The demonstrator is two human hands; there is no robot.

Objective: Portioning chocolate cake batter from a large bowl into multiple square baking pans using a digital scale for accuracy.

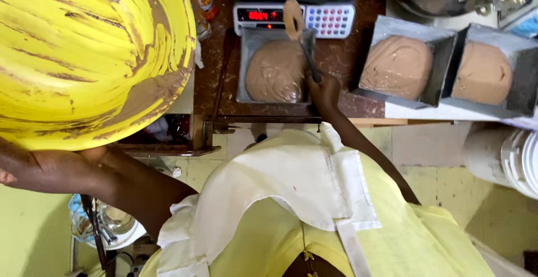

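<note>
A big yellow bowl (pixel 84 52), smeared with brown batter, is propped up high on the left hand (pixel 33 170), open side tilted toward the camera; the grip under it is hidden, so can't tell. A spatula (pixel 300 36) is clasped in the right hand (pixel 324 89), its long axis running up and slightly left, blade hovering over the filled loaf tin (pixel 276 69) in front of the scale (pixel 294 19). Batter could probably get dripped onto the scale keys, or the bowl tipped if that one-handed hold slackens.
</note>
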